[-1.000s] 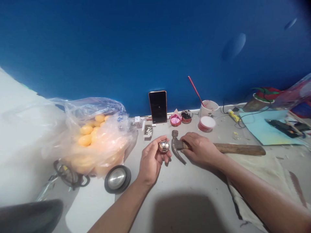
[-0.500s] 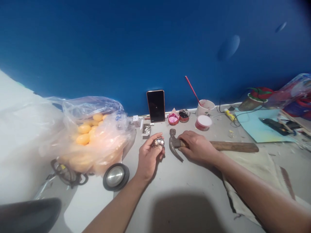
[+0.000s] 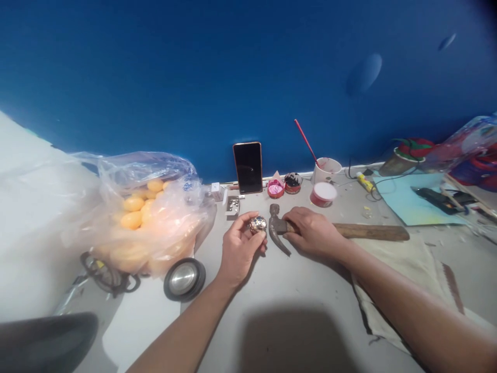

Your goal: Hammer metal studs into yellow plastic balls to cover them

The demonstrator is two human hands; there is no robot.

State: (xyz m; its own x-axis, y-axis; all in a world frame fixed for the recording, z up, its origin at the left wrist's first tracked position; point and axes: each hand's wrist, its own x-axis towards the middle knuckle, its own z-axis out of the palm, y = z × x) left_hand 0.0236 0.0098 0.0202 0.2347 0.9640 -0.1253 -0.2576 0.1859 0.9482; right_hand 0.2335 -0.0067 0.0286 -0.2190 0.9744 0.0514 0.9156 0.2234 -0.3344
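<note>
Between the thumb and fingers of my left hand (image 3: 239, 252) is a small ball covered in shiny silver studs (image 3: 258, 224). My right hand (image 3: 310, 230) wraps round the wooden handle of a claw hammer (image 3: 368, 231), close to its head. The hammer lies sideways on the table, head to the left and claw toward me. Only a narrow gap parts the studded ball from the hammer head. Just beyond my left hand stands a small open box (image 3: 233, 206) with silver bits in it, too small to name for certain.
A phone (image 3: 248, 168) leans on the blue wall. Near it are small red-rimmed dishes (image 3: 276, 189), a lidded tub (image 3: 323, 194) and a white cup (image 3: 326, 170) with a red stick. Left: a plastic bag of yellow-orange egg shapes (image 3: 132, 211) and a round black-rimmed lid (image 3: 184, 280). Right: a cloth (image 3: 399, 280).
My left hand has brought the studded ball slightly right, nearer the hammer head, and more of the ball shows. My right hand and the hammer stay in place; the view has shifted a little.
</note>
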